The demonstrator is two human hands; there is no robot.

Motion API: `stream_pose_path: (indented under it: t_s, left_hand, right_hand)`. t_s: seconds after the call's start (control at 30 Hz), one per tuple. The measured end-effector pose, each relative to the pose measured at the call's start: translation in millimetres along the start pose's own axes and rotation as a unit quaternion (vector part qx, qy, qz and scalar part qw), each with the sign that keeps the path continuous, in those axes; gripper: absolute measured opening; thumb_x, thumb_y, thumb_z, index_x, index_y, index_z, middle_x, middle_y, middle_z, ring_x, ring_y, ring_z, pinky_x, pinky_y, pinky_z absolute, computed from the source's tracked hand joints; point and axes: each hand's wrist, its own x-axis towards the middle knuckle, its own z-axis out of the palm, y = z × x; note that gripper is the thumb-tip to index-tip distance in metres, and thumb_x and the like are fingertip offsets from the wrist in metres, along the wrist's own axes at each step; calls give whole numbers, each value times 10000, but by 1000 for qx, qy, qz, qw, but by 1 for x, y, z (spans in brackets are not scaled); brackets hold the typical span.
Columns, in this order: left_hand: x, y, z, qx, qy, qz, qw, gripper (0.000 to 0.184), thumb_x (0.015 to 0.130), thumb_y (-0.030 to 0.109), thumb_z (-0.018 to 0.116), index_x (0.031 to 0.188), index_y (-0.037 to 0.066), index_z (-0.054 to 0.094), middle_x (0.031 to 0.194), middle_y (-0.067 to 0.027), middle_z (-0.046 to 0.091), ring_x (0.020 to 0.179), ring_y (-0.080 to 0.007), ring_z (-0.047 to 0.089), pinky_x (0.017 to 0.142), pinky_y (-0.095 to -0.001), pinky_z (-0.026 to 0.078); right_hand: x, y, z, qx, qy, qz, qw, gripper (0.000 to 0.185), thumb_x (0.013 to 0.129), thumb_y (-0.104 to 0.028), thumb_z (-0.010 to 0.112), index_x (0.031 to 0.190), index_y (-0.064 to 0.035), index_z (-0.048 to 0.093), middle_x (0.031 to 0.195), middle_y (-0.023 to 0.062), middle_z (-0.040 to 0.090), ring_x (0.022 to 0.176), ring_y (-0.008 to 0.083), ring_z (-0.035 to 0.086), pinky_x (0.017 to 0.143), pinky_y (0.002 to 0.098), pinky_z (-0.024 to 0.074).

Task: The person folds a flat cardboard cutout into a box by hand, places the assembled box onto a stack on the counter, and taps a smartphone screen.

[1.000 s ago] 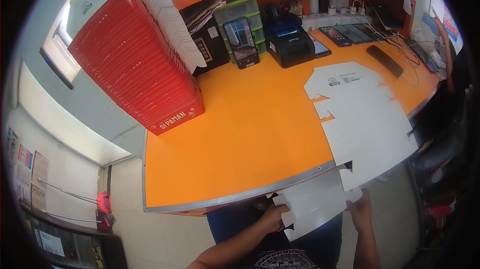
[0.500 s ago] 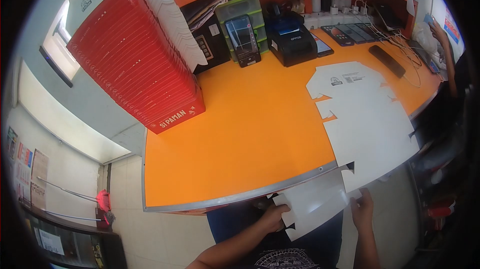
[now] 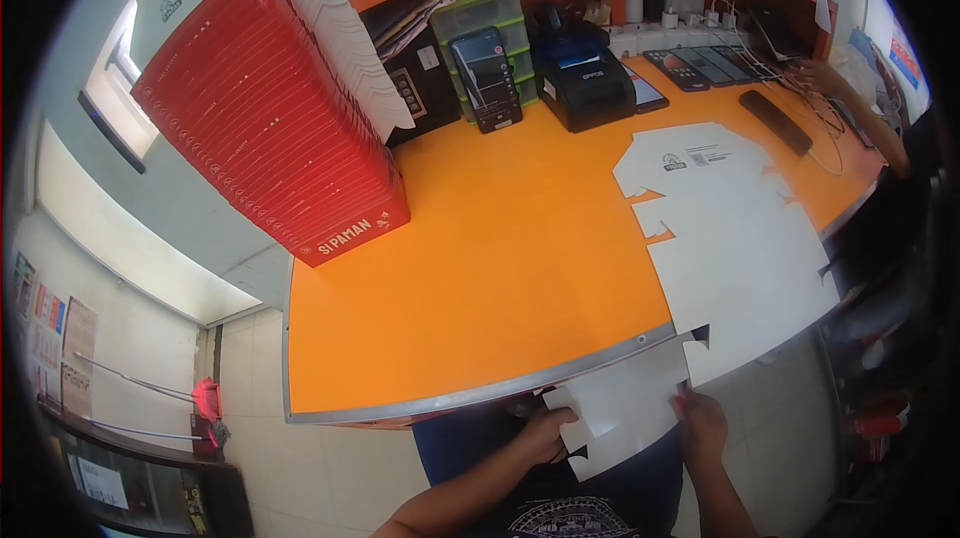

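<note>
A white die-cut cardboard sheet point(image 3: 730, 238) with small print near its far end lies on the orange table point(image 3: 480, 278) and hangs over the front edge. My left hand point(image 3: 545, 435) grips the near end of the white cardboard below the edge, fingers closed on its left side. At the right side of that overhanging part is my right hand point(image 3: 703, 426), its fingers bent by the cardboard's edge, with a small red spot at the fingertips. What they hold, if anything, is too small to tell.
A tall stack of red boxes point(image 3: 270, 118) stands at the table's left. Behind are a phone point(image 3: 486, 78), a black printer point(image 3: 585, 83), green drawers point(image 3: 480, 8) and cables. Another person's arm point(image 3: 860, 108) reaches in at the right, near a dark elongated object point(image 3: 776, 123).
My right hand has shifted left and turned along the cardboard's edge. The other person's arm has swung left over the cables.
</note>
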Motion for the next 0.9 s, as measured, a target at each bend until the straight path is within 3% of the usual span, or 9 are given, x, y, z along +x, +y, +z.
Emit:
stream_pose_path:
  t_s: [0.1,0.2,0.3,0.4,0.5,0.6,0.7,0.8,0.9]
  left_hand:
    - [-1,4,1,-7,-1,-6,1000,467,848,0,568,1312,-19,526,1229,-149,608,1142,-313,620,975,-474,517]
    - [2,4,1,-23,1,-23,999,447,837,-12,572,1283,0,539,1189,-139,615,1098,-306,635,932,-473,538]
    - [4,2,-1,-27,-12,-33,999,456,841,-2,567,1295,0,531,1194,-144,607,1101,-313,630,941,-481,532]
    - [3,4,4,-27,-16,-19,999,456,845,2,565,1299,0,528,1187,-144,605,1102,-316,630,939,-483,534]
    - [2,4,6,-22,3,0,1000,454,847,-5,563,1300,-2,525,1182,-143,607,1107,-315,630,943,-486,537]
    - [-1,4,15,-42,14,9,999,449,851,-10,567,1298,-4,521,1181,-142,610,1116,-314,629,952,-493,539]
    - [8,-4,36,-89,13,19,996,415,869,-5,580,1281,4,527,1183,-136,609,1135,-307,622,975,-487,534]
    - [18,-13,46,-101,-4,51,994,398,882,3,583,1276,14,533,1193,-131,610,1143,-297,621,999,-461,522]
    - [9,-11,64,-91,24,62,994,397,892,10,591,1285,24,535,1213,-125,609,1150,-287,618,1016,-439,510]
  right_hand:
    - [5,-11,-13,40,-36,-10,999,264,774,42,601,1034,9,631,1090,239,685,980,425,668,855,498,543]
    - [5,-21,-28,39,-114,12,993,455,736,33,587,1191,45,588,1173,290,644,1042,467,640,923,526,519]
    - [-1,-25,-29,39,-161,47,985,619,733,-1,595,1334,95,483,1253,339,587,1102,504,606,974,536,491]
    - [2,-26,-35,66,-187,65,978,694,755,-72,653,1382,118,426,1294,361,553,1155,537,563,1024,562,444]
    - [10,-34,-44,4,-188,81,979,763,764,-209,755,1389,89,436,1368,325,512,1259,539,483,1087,615,349]
    - [20,-46,-44,-68,-70,65,993,813,733,-338,834,1372,32,492,1401,266,480,1293,502,431,1074,625,317]
    - [37,-92,-64,18,-129,7,991,760,706,-389,855,1316,-36,569,1356,209,488,1242,435,451,1009,587,352]
    - [27,-102,-49,70,-190,-3,979,664,677,-347,869,1229,-67,628,1232,171,534,1128,388,500,941,527,381]
    - [9,-92,-24,58,-166,22,984,595,656,-266,874,1167,-69,643,1158,148,556,1084,376,517,913,503,410]
